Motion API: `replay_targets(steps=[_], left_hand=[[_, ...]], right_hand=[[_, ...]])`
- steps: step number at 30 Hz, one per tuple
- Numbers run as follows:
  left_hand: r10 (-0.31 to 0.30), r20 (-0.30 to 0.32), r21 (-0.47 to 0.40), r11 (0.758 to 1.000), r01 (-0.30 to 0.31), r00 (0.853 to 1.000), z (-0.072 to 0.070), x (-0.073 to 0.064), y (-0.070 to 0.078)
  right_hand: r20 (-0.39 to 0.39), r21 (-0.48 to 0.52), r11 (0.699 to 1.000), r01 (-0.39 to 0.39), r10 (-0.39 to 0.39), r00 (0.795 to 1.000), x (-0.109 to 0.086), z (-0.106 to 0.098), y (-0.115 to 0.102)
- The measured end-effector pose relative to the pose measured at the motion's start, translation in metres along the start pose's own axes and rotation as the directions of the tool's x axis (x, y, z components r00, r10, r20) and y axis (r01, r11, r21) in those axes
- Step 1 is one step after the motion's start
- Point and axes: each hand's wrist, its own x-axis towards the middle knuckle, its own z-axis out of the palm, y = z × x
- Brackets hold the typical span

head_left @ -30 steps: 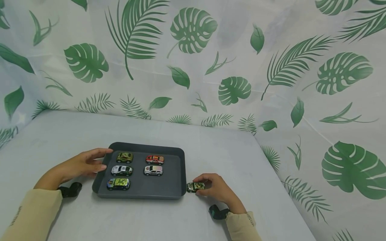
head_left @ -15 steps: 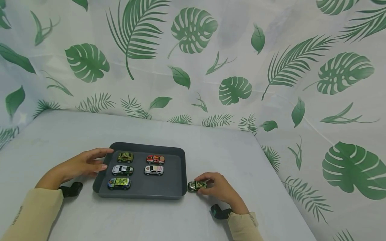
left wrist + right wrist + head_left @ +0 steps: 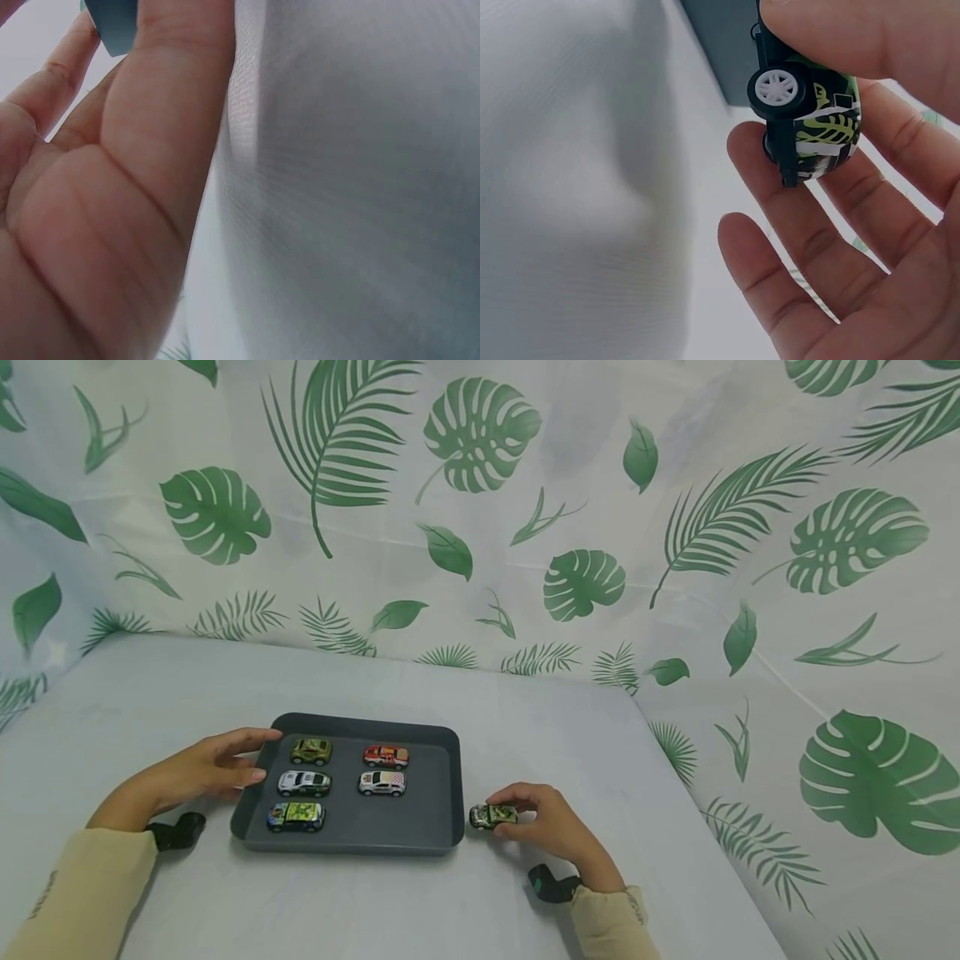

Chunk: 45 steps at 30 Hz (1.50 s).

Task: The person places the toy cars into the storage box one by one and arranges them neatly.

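A green camouflage toy car (image 3: 493,816) is pinched between the thumb and fingers of my right hand (image 3: 551,822), just right of the tray. In the right wrist view one white-spoked wheel and the patterned body of this toy car (image 3: 826,127) show, while the thumb covers part of it. I cannot tell whether its wheels touch the table. My left hand (image 3: 202,768) touches the left rim of the dark grey tray (image 3: 420,835) with extended index finger and thumb. The left wrist view shows mostly the hand (image 3: 142,195), with a bit of the tray (image 3: 116,22) at the top.
Inside the tray stand several toy cars: an olive camouflage one (image 3: 311,751), a white-and-black one (image 3: 303,783), a green-and-blue one (image 3: 296,816), a red one (image 3: 386,756) and a white-and-red one (image 3: 382,783). A leaf-printed curtain (image 3: 480,527) borders the white table (image 3: 525,718).
My right hand has drawn the camouflage toy car slightly right and away from the tray's edge, widening the gap. The left hand, the tray and the cars in it stay put.
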Motion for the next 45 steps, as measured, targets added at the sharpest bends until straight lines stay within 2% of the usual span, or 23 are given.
replay_targets(steps=[8, 21, 45], left_hand=[[0.001, 0.002, -0.006, 1.0, -0.001, 1.0, 0.0, -0.001, 0.0], [-0.001, 0.0, -0.008, 1.0, 0.001, 1.0, 0.0, 0.0, -0.001], [0.0, 0.0, -0.005, 1.0, 0.0, 1.0, 0.0, 0.001, -0.001]], right_hand=[[0.001, 0.008, 1.0, 0.022, -0.022, 1.0, -0.001, -0.003, -0.005], [-0.006, 0.026, 0.994, 0.109, -0.108, 0.994, 0.004, -0.002, -0.012], [-0.013, 0.064, 0.984, 0.166, -0.165, 0.986, 0.016, 0.012, -0.023]])
